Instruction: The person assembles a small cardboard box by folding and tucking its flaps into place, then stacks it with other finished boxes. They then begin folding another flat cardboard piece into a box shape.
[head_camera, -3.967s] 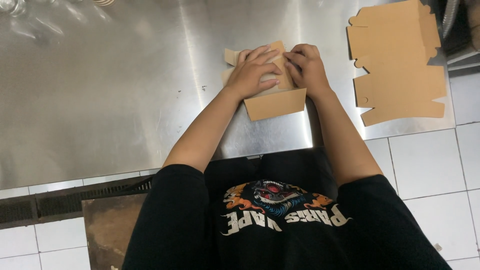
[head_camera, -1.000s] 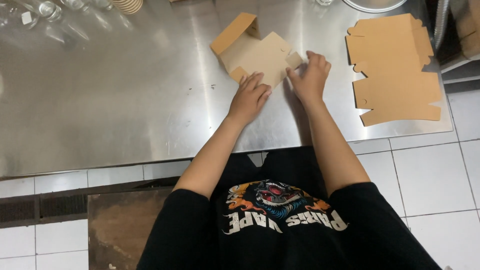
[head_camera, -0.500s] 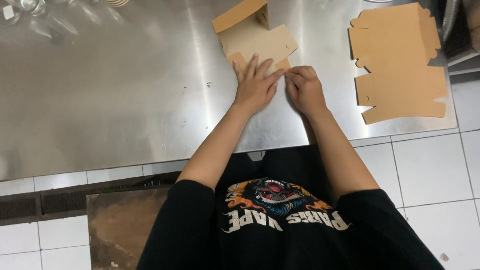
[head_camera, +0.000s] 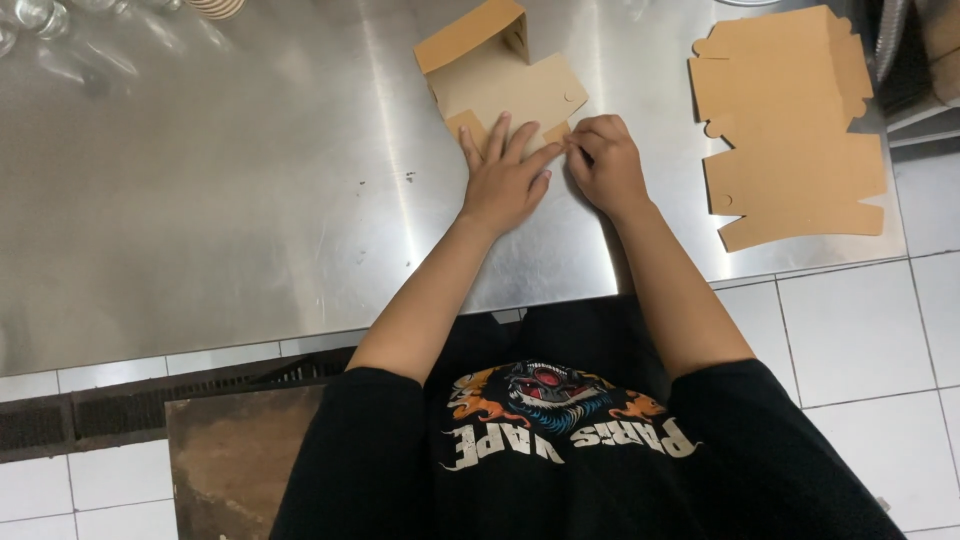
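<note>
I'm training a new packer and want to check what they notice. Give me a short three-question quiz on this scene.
1. True or false: the left hand lies flat on the half-folded cardboard box.
2. What lies to the right of the right hand? A) stack of flat cardboard blanks B) scissors C) tape roll
3. What is the steel table made of?

Key: 1 true; 2 A; 3 metal.

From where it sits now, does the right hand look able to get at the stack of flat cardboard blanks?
Probably yes: the right hand pinches the half-folded box, and only bare steel table lies between it and the flat cardboard blanks.
</note>
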